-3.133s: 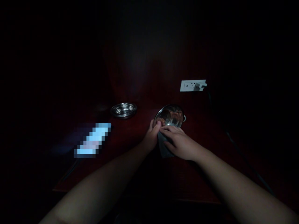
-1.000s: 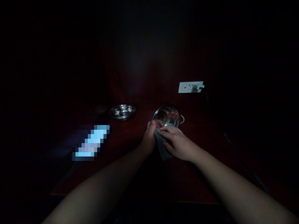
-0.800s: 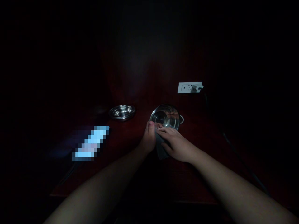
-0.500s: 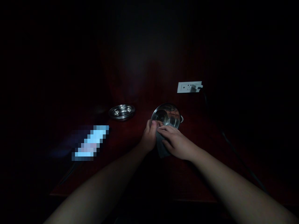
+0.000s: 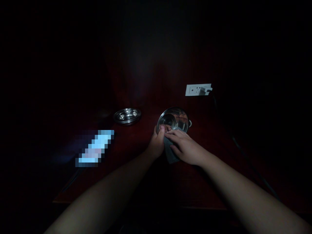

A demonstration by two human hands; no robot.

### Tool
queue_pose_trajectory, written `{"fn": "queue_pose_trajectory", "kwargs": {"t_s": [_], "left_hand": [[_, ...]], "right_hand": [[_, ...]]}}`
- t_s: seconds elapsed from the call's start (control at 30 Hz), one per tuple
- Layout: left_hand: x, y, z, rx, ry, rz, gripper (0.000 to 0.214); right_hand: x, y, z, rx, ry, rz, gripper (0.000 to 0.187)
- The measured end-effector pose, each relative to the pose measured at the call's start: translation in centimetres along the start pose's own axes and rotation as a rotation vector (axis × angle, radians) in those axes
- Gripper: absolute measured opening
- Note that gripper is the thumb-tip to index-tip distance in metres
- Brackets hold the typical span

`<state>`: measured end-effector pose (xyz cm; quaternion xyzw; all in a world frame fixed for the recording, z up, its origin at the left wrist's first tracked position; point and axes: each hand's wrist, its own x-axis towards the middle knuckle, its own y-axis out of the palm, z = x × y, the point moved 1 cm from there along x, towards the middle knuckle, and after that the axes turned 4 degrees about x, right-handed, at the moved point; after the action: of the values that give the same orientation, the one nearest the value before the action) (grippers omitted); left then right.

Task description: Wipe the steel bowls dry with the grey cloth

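A shiny metal pot (image 5: 181, 118) with a small side handle is tilted so that its mouth faces me. My left hand (image 5: 158, 141) grips its near left rim, thumb on the edge. Against the near side of the pot my right hand (image 5: 184, 146) presses a dark grey-green cloth (image 5: 170, 152), which hangs down below the fingers. Those fingers lie over the cloth at the rim, and their tips are partly hidden. Left of the pot, a shallow metal dish or lid (image 5: 127, 116) rests on the table apart from both hands.
A lit, pixelated phone-like screen (image 5: 95, 149) lies at the left of the dark red table (image 5: 136, 172). On the wall behind is a white socket plate (image 5: 192, 90) with a plug in it. A dark cable (image 5: 253, 172) runs along the right side. The surroundings are very dark.
Both hands keep hold of the pot and cloth. The right hand and the cloth have shifted very slightly to the right; the dish and screen stay put.
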<state>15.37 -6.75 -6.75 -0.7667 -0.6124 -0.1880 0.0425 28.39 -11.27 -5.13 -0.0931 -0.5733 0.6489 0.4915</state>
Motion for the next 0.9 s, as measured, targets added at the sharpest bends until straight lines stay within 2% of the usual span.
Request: {"fn": "queue_pose_trajectory", "kwargs": {"t_s": [0.4, 0.6, 0.7, 0.8, 0.9], "left_hand": [[-0.28, -0.09, -0.08, 0.046, -0.104, -0.052, 0.037], [-0.18, -0.09, -0.13, 0.038, -0.015, -0.011, 0.037], [-0.19, -0.12, -0.27, 0.075, -0.056, -0.043, 0.037], [-0.15, -0.08, -0.14, 0.01, -0.042, -0.034, 0.036], [-0.12, -0.08, 0.3, -0.149, -0.036, 0.027, 0.039]], "right_hand": [[-0.01, -0.07, 0.25, 0.007, -0.016, -0.007, 0.052], [-0.05, -0.03, 0.22, 0.015, -0.008, -0.003, 0.05], [-0.04, -0.08, 0.28, 0.022, -0.007, -0.006, 0.052], [-0.01, -0.15, 0.38, 0.024, -0.001, 0.0, 0.051], [0.0, -0.21, 0.45, 0.031, 0.001, 0.0, 0.05]]}}
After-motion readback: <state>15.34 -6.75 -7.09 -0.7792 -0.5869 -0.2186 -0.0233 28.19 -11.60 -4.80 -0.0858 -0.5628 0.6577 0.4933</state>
